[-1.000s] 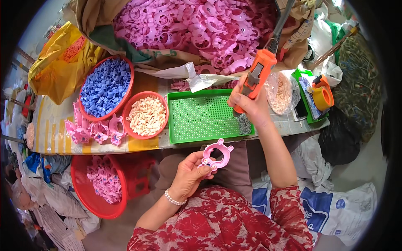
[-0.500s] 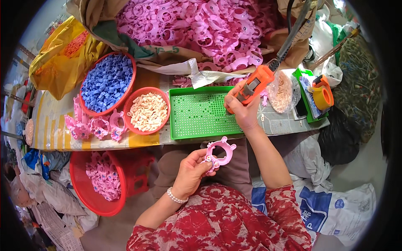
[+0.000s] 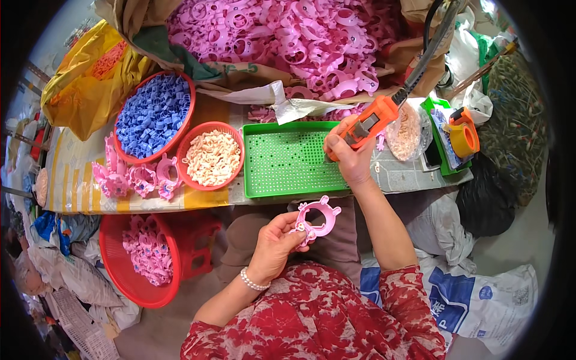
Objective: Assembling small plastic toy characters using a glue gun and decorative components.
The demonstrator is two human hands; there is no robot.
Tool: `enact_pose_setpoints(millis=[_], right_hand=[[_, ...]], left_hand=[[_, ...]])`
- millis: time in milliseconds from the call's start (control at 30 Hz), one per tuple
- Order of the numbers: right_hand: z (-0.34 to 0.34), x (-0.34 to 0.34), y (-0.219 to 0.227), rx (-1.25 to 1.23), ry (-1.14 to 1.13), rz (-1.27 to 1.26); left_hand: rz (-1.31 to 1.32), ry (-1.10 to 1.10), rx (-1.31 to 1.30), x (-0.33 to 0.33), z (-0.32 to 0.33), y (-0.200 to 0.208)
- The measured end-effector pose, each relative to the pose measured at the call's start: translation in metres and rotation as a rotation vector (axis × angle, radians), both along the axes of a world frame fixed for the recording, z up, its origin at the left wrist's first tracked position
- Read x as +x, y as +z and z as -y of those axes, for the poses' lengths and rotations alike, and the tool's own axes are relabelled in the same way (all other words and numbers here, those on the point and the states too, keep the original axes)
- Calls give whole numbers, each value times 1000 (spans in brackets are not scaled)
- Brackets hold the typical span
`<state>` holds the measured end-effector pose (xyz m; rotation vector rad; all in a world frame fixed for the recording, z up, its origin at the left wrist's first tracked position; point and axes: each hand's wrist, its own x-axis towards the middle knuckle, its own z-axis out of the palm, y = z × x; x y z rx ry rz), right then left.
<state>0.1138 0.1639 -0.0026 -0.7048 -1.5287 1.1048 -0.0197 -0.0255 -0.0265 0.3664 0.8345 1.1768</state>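
Above my lap, my left hand [image 3: 273, 251] pinches a pink ring-shaped plastic part [image 3: 327, 225] with small knobs on its rim; the thumb lies over its lower left side. My right hand [image 3: 350, 161] is wrapped round an orange corded electric screwdriver [image 3: 375, 117] at the right end of a green perforated tray [image 3: 245, 165]. The screwdriver slants down to the left, and my fingers mostly hide its tip. Many of the tray's small holes look filled with light bits, while others are dark.
A red basket of blue clips [image 3: 192, 102] and a red bowl of cream pieces [image 3: 241, 157] stand left of the tray. Pink parts [image 3: 143, 180] sit before them. Behind lies a sack of pink parts [image 3: 288, 42]; a red basket [image 3: 108, 258] is below left.
The screwdriver and my right hand have shifted very slightly to the right. My left hand keeps the pink part almost in the same place.
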Motion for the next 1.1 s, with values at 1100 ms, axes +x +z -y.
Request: enact_pose_setpoints(millis=[1100], right_hand=[[95, -8, 41, -213, 478, -281]], left_hand=[[-107, 19, -45, 6, -12, 8]])
